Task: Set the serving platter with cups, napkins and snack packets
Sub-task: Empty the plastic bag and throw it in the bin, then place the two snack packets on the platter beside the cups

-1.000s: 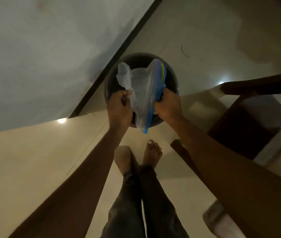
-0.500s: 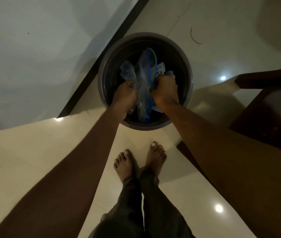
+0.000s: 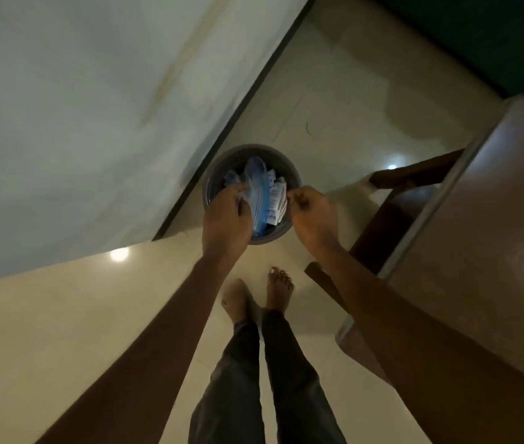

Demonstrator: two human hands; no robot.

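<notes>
A person is standing barefoot on a glossy cream tiled floor (image 3: 62, 331), looking straight down at a round dark grey plastic waste bin (image 3: 215, 168) that is sitting on the floor beside a pale wall (image 3: 78, 123). Inside the bin, a crumpled clear plastic bag with a blue edge (image 3: 259, 193) is lying on top, with white printed paper wrappers (image 3: 276, 200) just beside it.

The left hand (image 3: 227, 219) is hovering over the near left part of the bin, fingers curled down and touching the clear bag; its grip is narrow, and it is hard to tell whether it is pinching the film or only pressing on it. The right hand (image 3: 313, 213) is hanging above the bin's right rim, fingertips drawn close together with nothing visible between them.

To the right, a brown wooden chair (image 3: 414, 181) is standing near a glossy brown desk (image 3: 494, 235). No platter, cups, napkins or snack packets are appearing in view, so the serving things are probably on the desk, out of sight.

The bag is likely very light, limp and slippery, so it should be pinched at a bunched fold or along the stiffer blue edge. This looks like waste being discarded, with the platter setting itself not visibly under way.
</notes>
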